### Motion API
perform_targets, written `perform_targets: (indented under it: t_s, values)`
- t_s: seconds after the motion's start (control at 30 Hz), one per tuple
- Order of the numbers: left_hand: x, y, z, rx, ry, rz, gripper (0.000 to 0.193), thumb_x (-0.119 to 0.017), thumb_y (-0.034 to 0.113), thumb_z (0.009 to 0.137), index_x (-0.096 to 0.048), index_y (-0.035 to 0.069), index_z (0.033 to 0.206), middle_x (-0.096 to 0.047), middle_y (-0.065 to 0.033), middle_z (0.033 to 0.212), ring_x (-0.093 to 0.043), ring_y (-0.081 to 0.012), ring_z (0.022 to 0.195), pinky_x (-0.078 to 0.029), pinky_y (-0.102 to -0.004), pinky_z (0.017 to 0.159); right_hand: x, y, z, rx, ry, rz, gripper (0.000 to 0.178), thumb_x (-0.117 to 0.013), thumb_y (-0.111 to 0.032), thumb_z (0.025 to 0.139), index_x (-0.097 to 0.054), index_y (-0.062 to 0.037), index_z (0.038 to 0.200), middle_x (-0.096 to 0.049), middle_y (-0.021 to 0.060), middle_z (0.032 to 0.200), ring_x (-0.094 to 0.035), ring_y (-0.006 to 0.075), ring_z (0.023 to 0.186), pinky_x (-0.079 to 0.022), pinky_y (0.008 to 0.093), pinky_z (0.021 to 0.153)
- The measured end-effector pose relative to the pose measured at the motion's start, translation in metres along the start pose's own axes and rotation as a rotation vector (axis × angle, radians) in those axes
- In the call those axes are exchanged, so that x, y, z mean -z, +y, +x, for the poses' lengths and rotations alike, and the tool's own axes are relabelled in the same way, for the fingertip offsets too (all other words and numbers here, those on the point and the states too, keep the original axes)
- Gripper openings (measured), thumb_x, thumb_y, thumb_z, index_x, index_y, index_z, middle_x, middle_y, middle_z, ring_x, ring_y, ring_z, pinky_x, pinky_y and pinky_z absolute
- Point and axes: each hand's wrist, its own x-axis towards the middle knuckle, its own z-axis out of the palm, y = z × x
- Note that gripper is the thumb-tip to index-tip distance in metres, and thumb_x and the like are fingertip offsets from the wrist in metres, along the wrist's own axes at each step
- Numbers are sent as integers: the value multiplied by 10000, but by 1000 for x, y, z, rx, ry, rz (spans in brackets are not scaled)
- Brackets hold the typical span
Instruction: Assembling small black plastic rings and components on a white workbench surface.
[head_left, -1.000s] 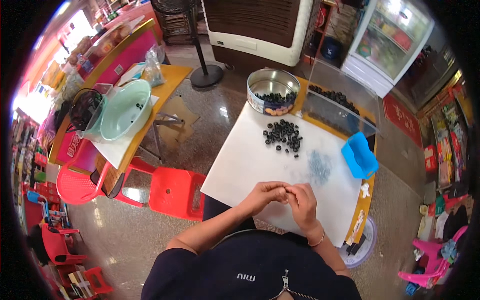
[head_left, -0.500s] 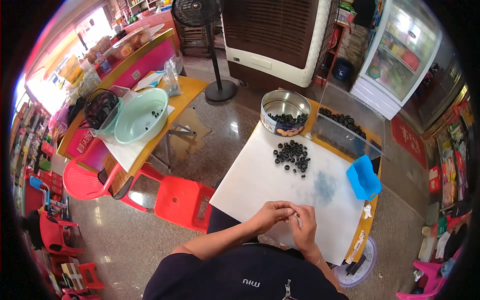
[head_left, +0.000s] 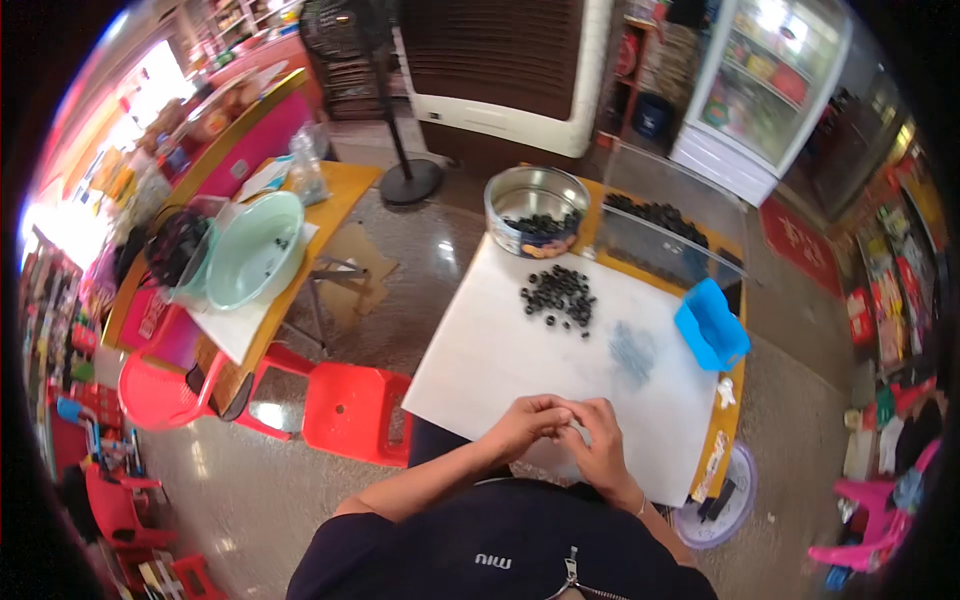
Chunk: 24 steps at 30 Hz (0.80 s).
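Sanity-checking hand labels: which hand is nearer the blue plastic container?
Right. The right hand is left of the blue plastic container and closer to the person's body; the left hand is farther left, beside the right.

L hand (head_left: 522, 425) + R hand (head_left: 600, 448): tog. over sheet (head_left: 475, 350), near edge
Pcs pile (head_left: 557, 295): on sheet, ahead of hands
Tin (head_left: 525, 240): ahead of hands, behind pile, pcs in it
Box (head_left: 680, 165): ahead/R of R hand, on tbl (head_left: 593, 192), R of tin, pcs in it
Bin (head_left: 712, 325): R/ahead of R hand, at sheet's R edge
Stool (head_left: 345, 408): L of L hand
Basin (head_left: 245, 290): far L/ahead of L hand, on side tbl (head_left: 350, 182)
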Motion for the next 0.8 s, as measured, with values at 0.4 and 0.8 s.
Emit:
perform_targets:
  t_s: [0.4, 0.8]
  values:
    - [26, 19, 16, -88, 50, 9, 397, -586, 253, 940, -530, -37, 1205, -607, -93, 1048, -566, -114, 752, -482, -265, 694, 72, 59, 117, -52, 300, -154, 178, -645, -78, 824, -633, -28, 994, -631, 101, 890, -597, 188, 761, -484, 309, 681]
    - [56, 19, 33, -181, 26, -330, 225, -503, 111, 962, -552, -36, 1125, -601, -86, 935, -583, -146, 789, -490, -257, 706, 53, 91, 160, 106, 164, -278, 141, -660, -128, 792, -678, -30, 890, -625, 132, 893, -567, 319, 915, -450, 405, 838]
